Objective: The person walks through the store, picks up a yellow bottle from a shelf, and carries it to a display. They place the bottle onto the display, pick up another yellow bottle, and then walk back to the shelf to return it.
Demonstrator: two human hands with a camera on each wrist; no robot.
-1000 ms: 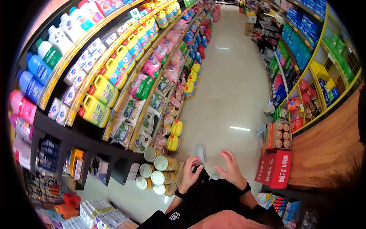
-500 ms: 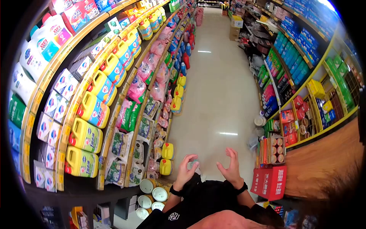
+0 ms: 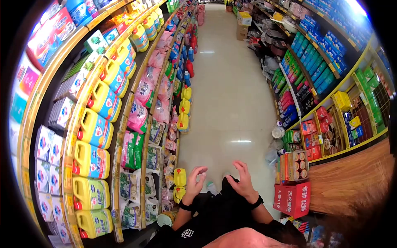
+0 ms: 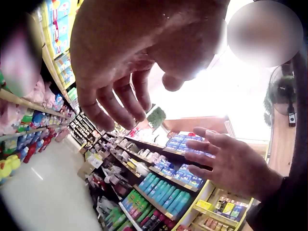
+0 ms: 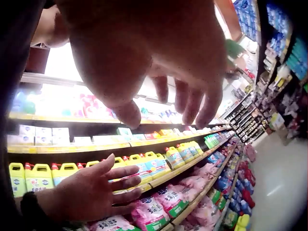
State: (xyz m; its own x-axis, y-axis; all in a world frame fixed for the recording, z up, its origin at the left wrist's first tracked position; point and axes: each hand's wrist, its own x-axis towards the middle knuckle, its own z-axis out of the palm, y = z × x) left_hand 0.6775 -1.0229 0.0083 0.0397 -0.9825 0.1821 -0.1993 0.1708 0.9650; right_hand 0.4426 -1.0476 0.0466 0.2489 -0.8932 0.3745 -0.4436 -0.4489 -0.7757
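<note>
Hovering apart over the aisle floor (image 3: 223, 99), the left hand (image 3: 194, 184) and right hand (image 3: 244, 182) are both spread, their fingers slightly bent. Just left of the left hand, two yellow jugs (image 3: 180, 177) stand at the near foot of the left shelves (image 3: 116, 186). Near on the right is a red box (image 3: 292, 198) with white lettering, and farther back teal bottles (image 3: 313, 62) line a shelf.

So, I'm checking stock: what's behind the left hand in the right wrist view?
Behind the left hand, yellow jugs and pink bags show past its edges; what it covers can't be seen.
</note>
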